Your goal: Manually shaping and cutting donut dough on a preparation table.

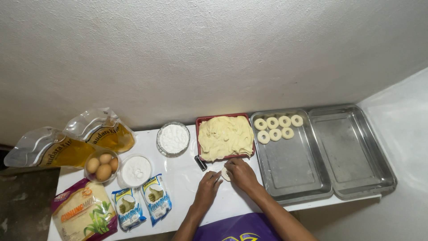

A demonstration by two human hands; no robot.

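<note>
Low in the frame, just right of centre, the left hand [207, 187] and right hand [241, 175] meet over a small pale piece of dough [225, 174] on the white desk [187, 178]. The right grip is curled over the piece, its fingers closed loosely on it; the left hand's fingertips reach toward it, and whether they touch it cannot be told.

Soft dough like this may stick to the fingers or tear if pressed unevenly. A small dark tool [200, 163] lies just left of the hands, near enough to be knocked.

Just above, in mid-frame, the red tray [199, 120] is heaped past its rim with dough mass [225, 136], which could slump over the edge. To its right, seven dough rings [275, 127] crowd the top of a steel tray [290, 174]; they look close enough to fuse.
</note>
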